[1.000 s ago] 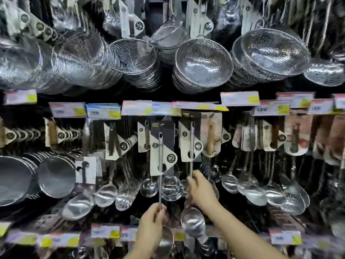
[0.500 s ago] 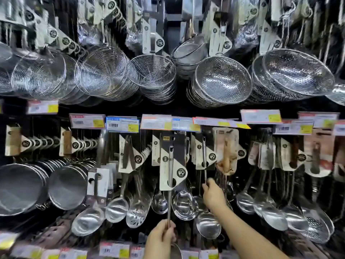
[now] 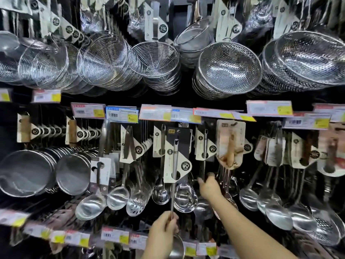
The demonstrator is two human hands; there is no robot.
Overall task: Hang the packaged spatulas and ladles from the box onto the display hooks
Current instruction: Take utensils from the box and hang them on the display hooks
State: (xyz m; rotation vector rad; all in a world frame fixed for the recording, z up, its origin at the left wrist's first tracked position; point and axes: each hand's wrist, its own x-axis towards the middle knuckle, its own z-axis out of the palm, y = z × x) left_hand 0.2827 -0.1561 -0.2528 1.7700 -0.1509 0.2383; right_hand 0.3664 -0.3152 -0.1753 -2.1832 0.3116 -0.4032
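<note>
Far left of the middle row, round fine-mesh strainers (image 3: 26, 172) are hung in stacks, with carded spoons and a slotted ladle (image 3: 137, 204) next along. Centre-left, the left hand (image 3: 164, 232) is curled round the lower handle of a packaged ladle (image 3: 174, 176), just above its bowl at the bottom edge. The ladle is held upright, its black-and-white card (image 3: 177, 156) raised in front of the hung stock, just under the price tags (image 3: 155, 113). Whether the card hole is already on a display hook cannot be told; the hook is hidden behind it. Just to the right, the right hand (image 3: 210, 186) is reached in among the hanging ladle handles (image 3: 205, 146), fingers loosely bent against them; a firm grip cannot be confirmed. Step in hand is judged as hooking this ladle, neighbours being held aside. Next move calls for the card hole to be lined up with the hook tip, pushed back, then released. The box is not in view.
</note>
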